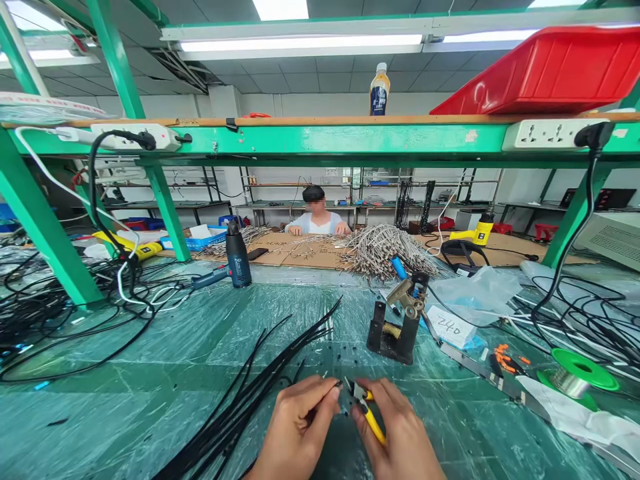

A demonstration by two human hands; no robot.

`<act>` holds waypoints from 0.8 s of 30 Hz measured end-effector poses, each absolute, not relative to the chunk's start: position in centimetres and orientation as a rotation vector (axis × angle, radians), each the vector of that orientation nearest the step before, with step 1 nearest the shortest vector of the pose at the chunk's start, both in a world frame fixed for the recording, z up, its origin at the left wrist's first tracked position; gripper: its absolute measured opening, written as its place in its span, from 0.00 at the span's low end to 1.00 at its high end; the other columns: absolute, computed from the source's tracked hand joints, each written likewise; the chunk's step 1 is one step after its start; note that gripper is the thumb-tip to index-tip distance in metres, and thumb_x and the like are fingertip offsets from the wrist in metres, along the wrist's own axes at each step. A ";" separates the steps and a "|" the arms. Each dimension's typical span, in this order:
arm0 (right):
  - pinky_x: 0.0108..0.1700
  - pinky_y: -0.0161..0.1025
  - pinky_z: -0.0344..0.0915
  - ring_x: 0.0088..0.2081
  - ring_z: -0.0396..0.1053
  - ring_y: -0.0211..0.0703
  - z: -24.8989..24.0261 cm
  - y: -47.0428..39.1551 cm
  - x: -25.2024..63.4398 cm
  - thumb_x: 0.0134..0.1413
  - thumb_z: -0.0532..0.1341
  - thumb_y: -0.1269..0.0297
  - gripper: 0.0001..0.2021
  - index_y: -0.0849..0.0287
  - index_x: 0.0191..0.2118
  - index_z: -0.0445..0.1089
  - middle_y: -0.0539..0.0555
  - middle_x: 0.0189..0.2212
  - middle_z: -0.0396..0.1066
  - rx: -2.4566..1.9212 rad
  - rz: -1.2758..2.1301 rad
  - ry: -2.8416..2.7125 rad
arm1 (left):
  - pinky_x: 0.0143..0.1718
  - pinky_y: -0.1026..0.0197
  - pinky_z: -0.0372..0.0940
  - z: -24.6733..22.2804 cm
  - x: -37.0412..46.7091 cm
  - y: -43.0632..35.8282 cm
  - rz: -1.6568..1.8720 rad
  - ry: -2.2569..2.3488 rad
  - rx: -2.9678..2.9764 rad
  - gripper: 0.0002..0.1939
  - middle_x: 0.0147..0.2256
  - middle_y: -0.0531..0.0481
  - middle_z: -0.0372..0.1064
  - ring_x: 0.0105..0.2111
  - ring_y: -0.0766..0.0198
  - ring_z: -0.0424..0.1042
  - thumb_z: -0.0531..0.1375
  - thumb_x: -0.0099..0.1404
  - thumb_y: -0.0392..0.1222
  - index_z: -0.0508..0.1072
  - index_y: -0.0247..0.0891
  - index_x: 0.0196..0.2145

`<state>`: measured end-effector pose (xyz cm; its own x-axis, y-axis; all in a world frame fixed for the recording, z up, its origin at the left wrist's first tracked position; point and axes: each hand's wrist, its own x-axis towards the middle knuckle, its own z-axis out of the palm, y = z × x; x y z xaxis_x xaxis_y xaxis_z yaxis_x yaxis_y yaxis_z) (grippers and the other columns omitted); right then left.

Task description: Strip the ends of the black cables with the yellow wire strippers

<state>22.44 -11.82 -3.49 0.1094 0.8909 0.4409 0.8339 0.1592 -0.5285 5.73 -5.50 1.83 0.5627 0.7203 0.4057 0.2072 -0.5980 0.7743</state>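
My left hand [299, 427] is closed in a pinch on the end of a black cable [339, 384], at the lower middle of the view. In my right hand [403, 430] are yellow-handled wire cutters [374, 425], their jaws pointing toward the pinched end and a small distance from it. Fingers of the right hand wrap both handles. Left of my hands, a bundle of loose black cables [245, 393] runs diagonally across the green bench mat [125, 413]. Most of the held cable is hidden behind my left hand.
Beyond my hands stand a black metal holder [393, 340] and a blue heat gun [239, 257]. A solder spool [575, 377] and orange bits [505, 359] lie right. Tangled cables [30, 313] fill the left. A person [315, 217] sits opposite, near grey cables [385, 247].
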 end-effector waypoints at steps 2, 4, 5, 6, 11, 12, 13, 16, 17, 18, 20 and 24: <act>0.40 0.41 0.69 0.39 0.71 0.44 -3.7 -11.8 22.5 0.62 0.52 0.60 0.10 0.52 0.48 0.62 0.53 0.38 0.69 -1.587 0.179 -1.641 | 0.29 0.66 0.58 1.6 5.7 -5.5 0.958 0.734 2.121 0.14 0.26 0.50 0.67 0.27 0.65 0.66 0.53 0.68 0.42 0.73 0.36 0.28; 0.38 0.38 0.69 0.36 0.71 0.42 -3.8 -11.8 22.6 0.62 0.53 0.59 0.09 0.52 0.47 0.62 0.52 0.36 0.69 -1.529 0.166 -1.598 | 0.29 0.66 0.58 1.5 5.8 -5.5 0.947 0.742 2.119 0.14 0.25 0.50 0.67 0.27 0.64 0.66 0.53 0.68 0.43 0.73 0.36 0.28; 0.38 0.38 0.69 0.36 0.70 0.42 -3.7 -11.9 22.6 0.61 0.54 0.59 0.10 0.52 0.47 0.62 0.52 0.36 0.69 -1.525 0.119 -1.599 | 0.30 0.66 0.58 1.5 5.9 -5.5 0.941 0.755 2.097 0.15 0.25 0.50 0.67 0.27 0.64 0.66 0.53 0.68 0.43 0.72 0.36 0.27; 0.38 0.40 0.69 0.38 0.70 0.43 -3.6 -11.9 22.6 0.60 0.55 0.59 0.12 0.52 0.49 0.61 0.53 0.37 0.68 -1.539 0.055 -1.611 | 0.31 0.66 0.58 1.5 5.9 -5.6 0.936 0.774 2.059 0.16 0.24 0.50 0.67 0.27 0.65 0.66 0.53 0.68 0.44 0.72 0.36 0.26; 0.40 0.49 0.67 0.42 0.67 0.51 -2.3 -12.3 22.9 0.56 0.58 0.63 0.22 0.51 0.56 0.57 0.55 0.40 0.66 -1.647 -0.205 -1.735 | 0.20 0.66 0.49 1.6 6.1 -5.4 0.801 0.804 1.717 0.21 0.20 0.53 0.66 0.18 0.70 0.54 0.52 0.68 0.50 0.70 0.35 0.23; 0.40 0.50 0.67 0.41 0.66 0.51 -2.0 -12.4 22.9 0.56 0.58 0.64 0.22 0.51 0.56 0.57 0.55 0.40 0.66 -1.652 -0.237 -1.750 | 0.18 0.66 0.46 1.6 6.1 -5.4 0.770 0.782 1.657 0.21 0.20 0.54 0.65 0.16 0.71 0.51 0.52 0.68 0.51 0.70 0.35 0.24; 0.40 0.50 0.66 0.40 0.66 0.50 -1.8 -12.4 23.0 0.55 0.58 0.65 0.23 0.51 0.57 0.57 0.55 0.39 0.65 -1.650 -0.267 -1.762 | 0.18 0.66 0.44 1.7 6.2 -5.3 0.750 0.762 1.608 0.20 0.18 0.54 0.64 0.16 0.71 0.49 0.52 0.67 0.52 0.70 0.35 0.26; 0.39 0.50 0.65 0.39 0.64 0.50 -1.4 -12.4 23.1 0.53 0.59 0.67 0.25 0.52 0.57 0.58 0.56 0.39 0.64 -1.650 -0.339 -1.785 | 0.18 0.66 0.40 1.8 6.3 -5.2 0.730 0.743 1.538 0.20 0.15 0.58 0.58 0.15 0.71 0.46 0.54 0.65 0.54 0.70 0.34 0.27; 0.39 0.50 0.64 0.39 0.64 0.50 -1.3 -12.4 23.1 0.52 0.60 0.68 0.26 0.52 0.57 0.58 0.56 0.39 0.63 -1.649 -0.356 -1.793 | 0.18 0.65 0.40 1.8 6.3 -5.2 0.726 0.747 1.536 0.21 0.14 0.58 0.57 0.15 0.71 0.46 0.54 0.65 0.54 0.70 0.34 0.25; 0.39 0.50 0.64 0.39 0.64 0.50 -1.3 -12.4 23.1 0.50 0.60 0.69 0.27 0.53 0.57 0.58 0.56 0.39 0.63 -1.649 -0.371 -1.801 | 0.18 0.65 0.40 1.8 6.3 -5.2 0.720 0.751 1.542 0.21 0.14 0.58 0.56 0.15 0.71 0.46 0.54 0.64 0.55 0.69 0.34 0.24; 0.38 0.50 0.64 0.39 0.63 0.50 -1.2 -12.4 23.1 0.49 0.61 0.69 0.28 0.53 0.58 0.58 0.56 0.39 0.63 -1.651 -0.392 -1.816 | 0.18 0.65 0.40 1.8 6.3 -5.2 0.707 0.753 1.565 0.22 0.14 0.58 0.56 0.15 0.71 0.46 0.54 0.65 0.55 0.68 0.35 0.22; 0.38 0.51 0.63 0.38 0.61 0.51 -1.0 -12.5 22.7 0.47 0.60 0.71 0.30 0.56 0.58 0.58 0.57 0.38 0.62 -1.680 -0.425 -1.825 | 0.19 0.64 0.41 1.4 6.1 -5.2 0.698 0.755 1.605 0.22 0.15 0.57 0.57 0.15 0.71 0.46 0.52 0.66 0.53 0.68 0.35 0.22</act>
<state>22.73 -12.46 -0.96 -0.0040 0.7781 0.6281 0.9755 0.1412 -0.1688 6.07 -5.24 1.41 0.6132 0.7891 0.0354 0.0977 -0.1202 0.9879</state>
